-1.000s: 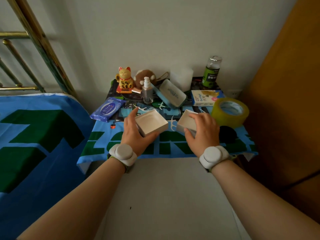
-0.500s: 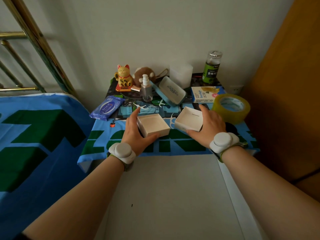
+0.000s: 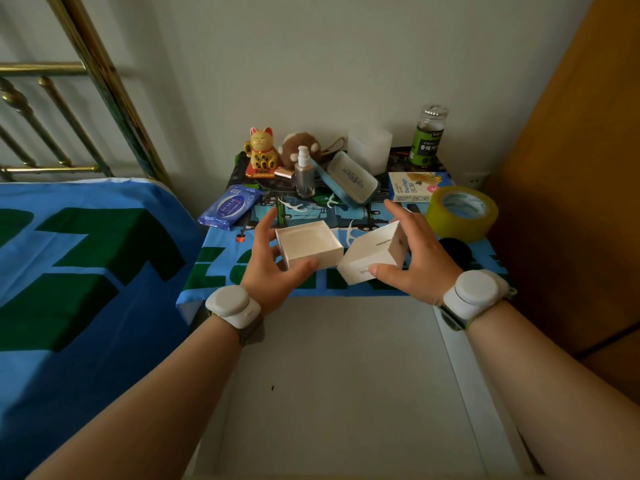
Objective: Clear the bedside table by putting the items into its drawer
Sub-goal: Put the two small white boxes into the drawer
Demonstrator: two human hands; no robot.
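My left hand (image 3: pixel 273 268) holds a small white box base (image 3: pixel 308 245), open side up and with nothing in it. My right hand (image 3: pixel 412 258) grips the matching white box lid (image 3: pixel 374 254), tilted with its closed top facing up and left. Both are held just above the front of the bedside table (image 3: pixel 225 268), which is covered by a blue and green cloth. Below my wrists the white drawer (image 3: pixel 339 393) is pulled open with nothing inside.
On the table stand a gold lucky cat (image 3: pixel 261 152), a spray bottle (image 3: pixel 304 173), a glasses case (image 3: pixel 351 178), a wipes pack (image 3: pixel 230 207), a bandage box (image 3: pixel 410 187), a tape roll (image 3: pixel 462 213) and a green jar (image 3: pixel 427 136). The bed (image 3: pixel 86 278) is left, a wooden door (image 3: pixel 581 168) right.
My right hand has turned the lid over, from open side up to closed top up, and brought it closer to the base. The left hand has stayed almost still.
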